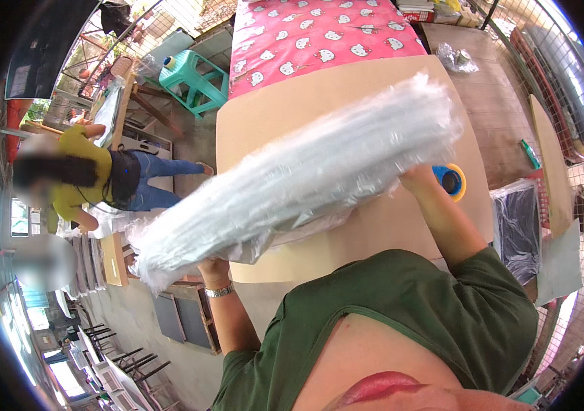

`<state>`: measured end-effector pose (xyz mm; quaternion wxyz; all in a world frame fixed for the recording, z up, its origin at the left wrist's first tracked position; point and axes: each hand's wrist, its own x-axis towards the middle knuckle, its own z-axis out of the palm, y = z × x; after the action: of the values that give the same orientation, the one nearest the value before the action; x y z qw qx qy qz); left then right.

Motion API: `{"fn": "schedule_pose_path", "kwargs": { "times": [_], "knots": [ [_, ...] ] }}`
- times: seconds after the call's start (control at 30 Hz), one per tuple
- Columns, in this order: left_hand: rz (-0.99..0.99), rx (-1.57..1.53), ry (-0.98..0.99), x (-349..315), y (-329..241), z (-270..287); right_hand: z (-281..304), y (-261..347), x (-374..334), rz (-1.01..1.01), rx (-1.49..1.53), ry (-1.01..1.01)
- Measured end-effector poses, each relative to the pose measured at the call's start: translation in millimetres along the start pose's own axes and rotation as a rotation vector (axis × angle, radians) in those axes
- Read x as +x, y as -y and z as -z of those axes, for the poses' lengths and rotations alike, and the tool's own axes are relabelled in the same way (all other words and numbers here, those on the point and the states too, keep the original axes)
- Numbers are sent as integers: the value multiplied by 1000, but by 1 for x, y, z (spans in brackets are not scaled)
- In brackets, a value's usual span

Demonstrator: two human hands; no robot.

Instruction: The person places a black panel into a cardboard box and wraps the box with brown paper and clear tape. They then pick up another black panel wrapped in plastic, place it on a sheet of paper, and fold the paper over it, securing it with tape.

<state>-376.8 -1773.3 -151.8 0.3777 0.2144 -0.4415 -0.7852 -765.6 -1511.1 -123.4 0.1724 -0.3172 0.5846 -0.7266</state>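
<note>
A long, thick bundle point(299, 175) wrapped in crinkled clear plastic is held up at a slant over a table covered with brown cardboard point(258, 130). Its right end points toward the far side and its left end reaches past the table's left edge. My left hand point(214, 266), with a metal watch at the wrist, grips the bundle's near edge toward the left end. On the right, my right hand point(417, 177) grips the near edge close to the other end. Plastic hides most fingers of both hands. What lies inside the wrap looks pale and flat-sided.
A blue and yellow roll point(450, 182) lies beside my right forearm. Pink patterned cloth point(333, 34) covers the far part of the table. A green plastic stool point(196, 82) stands at the far left. Another person point(93, 168) works at a left-hand bench. Dark plastic-wrapped panels point(515, 226) stand at right.
</note>
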Motion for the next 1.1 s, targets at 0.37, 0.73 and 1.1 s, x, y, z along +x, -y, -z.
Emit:
{"fn": "schedule_pose_path", "kwargs": {
  "times": [0.37,0.73,1.1],
  "knots": [
    [-34,290,-353,-37,83,9,41,-94,-68,-176,-38,-44],
    [10,380,-254,17,200,69,10,-166,-61,-283,-188,-226],
    [620,1083,-209,116,232,-3,29,-207,-51,-1057,-1013,-246]
  ]
}}
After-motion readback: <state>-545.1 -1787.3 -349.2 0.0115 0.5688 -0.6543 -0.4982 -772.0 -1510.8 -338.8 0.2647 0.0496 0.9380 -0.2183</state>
